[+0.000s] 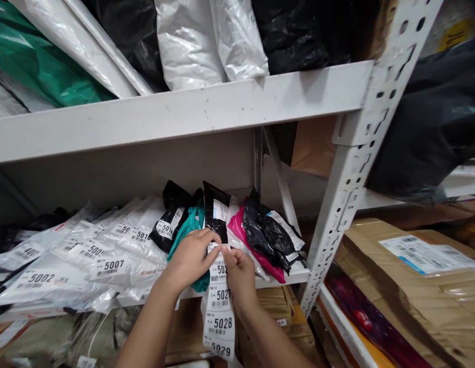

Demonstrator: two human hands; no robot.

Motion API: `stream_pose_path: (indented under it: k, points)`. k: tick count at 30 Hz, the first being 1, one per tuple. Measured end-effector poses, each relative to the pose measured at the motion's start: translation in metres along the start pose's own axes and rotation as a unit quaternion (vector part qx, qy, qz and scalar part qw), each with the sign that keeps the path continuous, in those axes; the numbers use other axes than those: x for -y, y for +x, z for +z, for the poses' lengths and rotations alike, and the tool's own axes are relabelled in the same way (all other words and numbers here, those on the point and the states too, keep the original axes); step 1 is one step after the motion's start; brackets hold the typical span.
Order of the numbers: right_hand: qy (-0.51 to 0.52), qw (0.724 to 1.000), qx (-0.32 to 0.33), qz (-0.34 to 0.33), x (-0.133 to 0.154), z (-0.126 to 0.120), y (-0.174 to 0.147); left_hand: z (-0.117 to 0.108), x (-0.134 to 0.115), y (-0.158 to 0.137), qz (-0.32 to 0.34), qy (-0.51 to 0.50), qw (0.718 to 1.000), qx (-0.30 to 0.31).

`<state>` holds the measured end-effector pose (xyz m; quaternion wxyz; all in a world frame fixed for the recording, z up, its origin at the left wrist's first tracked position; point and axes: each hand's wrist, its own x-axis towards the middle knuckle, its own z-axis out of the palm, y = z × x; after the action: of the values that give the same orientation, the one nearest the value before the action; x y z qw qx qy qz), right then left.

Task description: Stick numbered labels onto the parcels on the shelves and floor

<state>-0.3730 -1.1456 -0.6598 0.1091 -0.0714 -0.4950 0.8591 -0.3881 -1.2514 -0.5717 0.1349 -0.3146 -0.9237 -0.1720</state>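
A strip of printed number labels (219, 306) hangs down below my hands, with 5027, 5028 and 5029 readable on it. My left hand (191, 251) pinches the strip's upper end from the left, thumb against the paper. From the right, my right hand (238, 268) grips the same end between thumb and fingers. Just behind the fingertips stands a glossy black parcel bag (217, 204) with a white label. A teal bag (191, 222) and a black bag labelled 5014 (169, 225) lean to its left. To its right are a pink bag (239, 225) and dark bags (266, 230).
White labelled parcel bags (107, 266) fill the shelf's left side. Overhead runs a white shelf beam (183, 112) with more bags above. A perforated upright (348, 189) stands at right, with a cardboard box (398, 296) beyond it. Below lies an olive bundle (72, 337).
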Motion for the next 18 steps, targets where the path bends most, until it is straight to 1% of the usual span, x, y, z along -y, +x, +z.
stream_pose_path:
  k: [3, 5, 7, 10, 14, 18]
  points:
    - [0.003, 1.000, -0.028, -0.003, -0.001, 0.003, -0.002, 0.003, -0.001, 0.002, -0.015, 0.014, 1.000, -0.010]
    - [0.024, 0.999, -0.024, 0.013, -0.001, 0.003, -0.004, 0.005, -0.001, 0.005, -0.038, 0.020, 0.999, -0.024]
    - [0.042, 0.999, -0.004, 0.031, -0.001, 0.002, -0.008, 0.007, -0.002, 0.007, -0.062, 0.021, 0.997, -0.031]
    - [0.015, 0.999, 0.016, 0.026, -0.002, -0.003, -0.011, 0.008, -0.003, 0.011, -0.088, 0.018, 0.996, -0.022]
    - [-0.032, 0.999, 0.009, -0.004, -0.006, -0.009, -0.010, 0.008, -0.005, 0.014, -0.109, 0.019, 0.994, -0.019]
    - [-0.011, 1.000, -0.009, 0.016, -0.012, -0.010, -0.010, 0.008, -0.006, 0.013, -0.109, 0.022, 0.994, -0.020]
